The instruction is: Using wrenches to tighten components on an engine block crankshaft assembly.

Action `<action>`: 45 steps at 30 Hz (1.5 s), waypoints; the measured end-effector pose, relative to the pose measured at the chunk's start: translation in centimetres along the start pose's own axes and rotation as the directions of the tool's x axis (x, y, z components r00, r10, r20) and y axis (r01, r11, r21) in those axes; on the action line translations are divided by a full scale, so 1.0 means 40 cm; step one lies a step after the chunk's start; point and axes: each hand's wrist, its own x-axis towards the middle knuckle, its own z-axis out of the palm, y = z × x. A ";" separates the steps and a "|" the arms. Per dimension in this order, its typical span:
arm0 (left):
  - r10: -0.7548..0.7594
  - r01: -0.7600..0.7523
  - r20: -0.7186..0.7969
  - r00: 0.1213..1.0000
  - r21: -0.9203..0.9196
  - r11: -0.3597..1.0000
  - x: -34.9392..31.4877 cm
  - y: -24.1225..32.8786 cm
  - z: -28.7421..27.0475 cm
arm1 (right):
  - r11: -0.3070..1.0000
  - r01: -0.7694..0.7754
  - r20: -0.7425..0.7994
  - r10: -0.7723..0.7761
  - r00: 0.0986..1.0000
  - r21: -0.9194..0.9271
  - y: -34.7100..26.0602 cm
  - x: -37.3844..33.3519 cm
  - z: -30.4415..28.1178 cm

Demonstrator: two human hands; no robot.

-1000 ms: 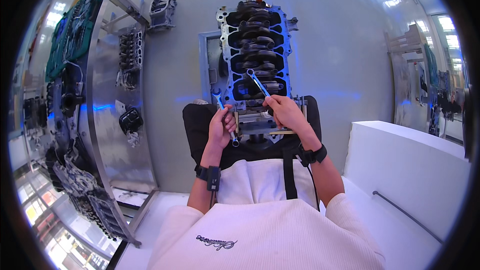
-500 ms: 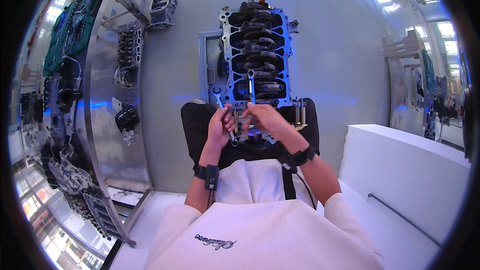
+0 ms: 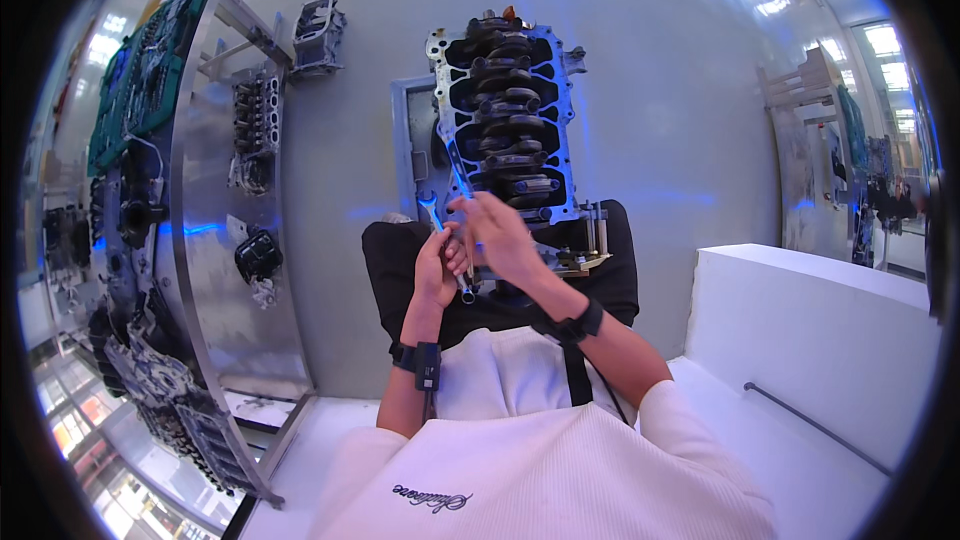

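Observation:
In front of me lies an engine block (image 3: 561,130) with its dark crankshaft (image 3: 512,128) exposed along the middle. My left hand (image 3: 436,270) is closed around a combination wrench (image 3: 432,213); its open jaw points away from me and its ring end shows below my fingers. A second wrench (image 3: 459,170) extends from the fingers of my right hand (image 3: 503,240), tilted up and to the left over the block's near left edge. The two hands are close together, the right one partly crossing in front of the left one's fingertips. Both are above my lap.
To the left stands a metal bench (image 3: 205,240) carrying engine parts and a green tool tray (image 3: 150,90). A cylinder head (image 3: 257,120), a metal casting (image 3: 318,35) and a black part (image 3: 258,256) lie beyond its edge. A white box-like block (image 3: 800,310) is at right.
My right hand has moved left toward my left hand, its wrench swinging from upright over the crankshaft to a leftward tilt. My left hand still holds its wrench. The view has shifted slightly.

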 end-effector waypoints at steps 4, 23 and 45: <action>-0.011 0.011 0.003 1.000 -0.014 1.000 -0.001 0.001 0.006 | 0.973 -0.044 -0.109 0.020 0.994 -0.225 -0.018 -0.052 -0.111; 0.004 -0.004 -0.009 1.000 -0.016 1.000 -0.001 0.005 -0.002 | 0.897 -0.381 -0.036 0.383 0.923 -0.222 -0.018 -0.032 -0.181; -0.010 0.010 -0.012 1.000 -0.015 1.000 0.001 0.004 0.004 | 0.983 -0.015 -0.145 -0.012 0.989 -0.183 0.004 -0.062 -0.139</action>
